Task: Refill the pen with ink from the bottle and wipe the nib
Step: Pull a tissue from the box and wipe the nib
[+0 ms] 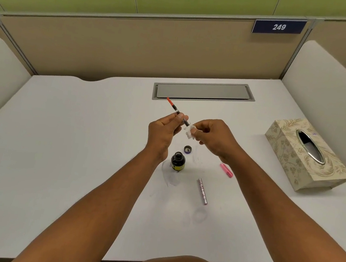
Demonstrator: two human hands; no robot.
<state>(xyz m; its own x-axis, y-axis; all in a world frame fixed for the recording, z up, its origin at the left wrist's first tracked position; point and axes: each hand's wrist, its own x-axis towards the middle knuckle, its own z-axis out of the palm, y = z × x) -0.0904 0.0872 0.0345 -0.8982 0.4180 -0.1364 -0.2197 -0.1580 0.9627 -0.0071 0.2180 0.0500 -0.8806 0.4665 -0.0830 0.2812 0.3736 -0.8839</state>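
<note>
Left hand [163,129] pinches pen's inner section [177,112] mid-length, red end tilted up and away. Right hand [214,137] clamps tissue wad [190,131] around nib end. Open ink bottle [177,161] stands on desk [80,142] below both hands.

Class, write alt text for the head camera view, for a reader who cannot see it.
Above a white desk, the left hand holds a pen's inner section while the right hand presses a tissue wad to its nib end. Below sit an open ink bottle, its cap and a tissue box.
</note>
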